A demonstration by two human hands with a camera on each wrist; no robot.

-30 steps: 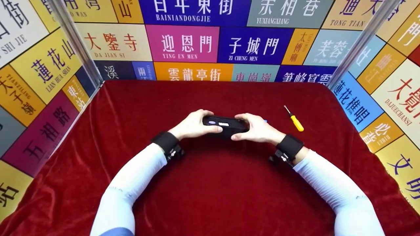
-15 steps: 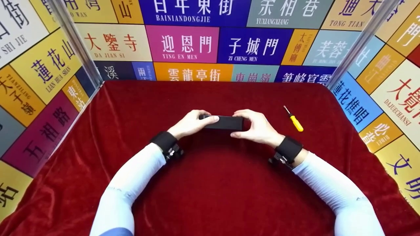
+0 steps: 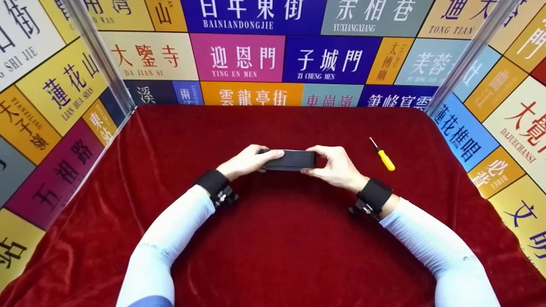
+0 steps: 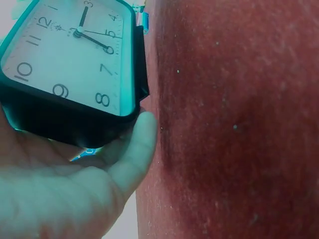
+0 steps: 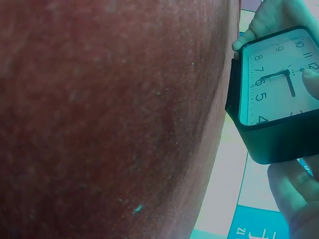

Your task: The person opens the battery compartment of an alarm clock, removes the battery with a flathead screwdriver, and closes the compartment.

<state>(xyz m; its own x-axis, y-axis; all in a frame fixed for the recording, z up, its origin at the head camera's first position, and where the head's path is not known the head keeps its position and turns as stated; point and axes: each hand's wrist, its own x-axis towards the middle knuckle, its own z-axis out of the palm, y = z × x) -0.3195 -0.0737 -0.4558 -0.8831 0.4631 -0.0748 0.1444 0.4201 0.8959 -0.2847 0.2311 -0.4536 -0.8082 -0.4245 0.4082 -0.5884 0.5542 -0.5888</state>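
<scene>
A black boxy desk clock [image 3: 296, 160] is held between both hands over the red cloth; the head view shows one of its plain black sides. Its white dial [image 4: 65, 55], with numerals and dark hands, shows in the left wrist view. My left hand [image 3: 244, 164] grips the left end, thumb lying along the black side. At the opposite end, my right hand [image 3: 340, 167] holds the clock between thumb and fingers. In the right wrist view the clock [image 5: 284, 142] appears tilted, with a fingertip overlapping its dial.
A yellow-handled screwdriver [image 3: 385, 159] lies on the red velvet cloth [image 3: 281, 247] to the right of the hands. Panels with printed place names [image 3: 239, 57] stand behind and on both sides, with clear corner posts [image 3: 473, 55].
The clock has turned over from a face with a small white label to a plain black side. The right hand's fingers, looser half a second ago, have closed in on its end.
</scene>
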